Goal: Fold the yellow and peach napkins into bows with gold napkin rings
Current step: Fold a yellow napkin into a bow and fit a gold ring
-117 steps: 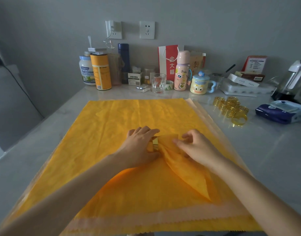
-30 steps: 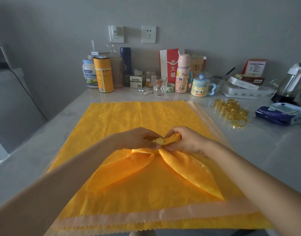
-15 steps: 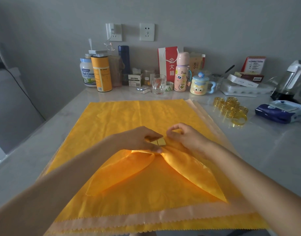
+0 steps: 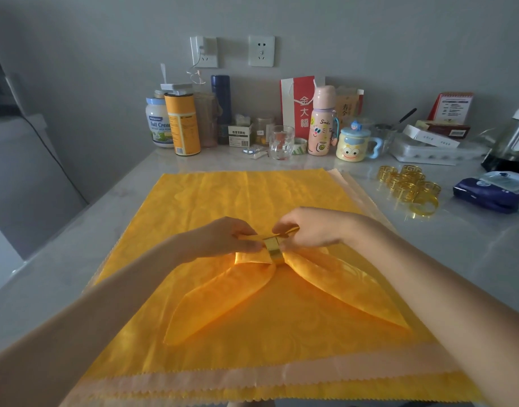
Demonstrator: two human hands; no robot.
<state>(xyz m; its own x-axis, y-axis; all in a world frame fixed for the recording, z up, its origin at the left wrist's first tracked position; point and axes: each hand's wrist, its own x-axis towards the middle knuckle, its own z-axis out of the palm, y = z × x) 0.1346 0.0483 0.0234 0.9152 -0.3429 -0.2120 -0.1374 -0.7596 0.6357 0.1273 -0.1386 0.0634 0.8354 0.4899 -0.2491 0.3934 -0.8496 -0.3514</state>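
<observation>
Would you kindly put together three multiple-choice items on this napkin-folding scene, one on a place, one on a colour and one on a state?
1. Where is the pile of spare gold napkin rings?
A. On the counter, right of the napkin stack
B. On top of the flat yellow napkin
C. Beside the milk powder tub

2. What colour is the napkin edge showing just under the top flat yellow napkin at the near side?
A. Blue
B. Peach
C. White

3. What is the state of the folded yellow napkin in the hands?
A. Lying fully flat and unfolded
B. Rolled into a tube
C. Gathered through a gold ring, with two tails spread toward the viewer

Answers: 1 A, the rings lie on bare counter beside the blue packet. 2 B, a peach zigzag strip shows. 3 C, the left hand and right hand pinch the cloth at the ring.
</observation>
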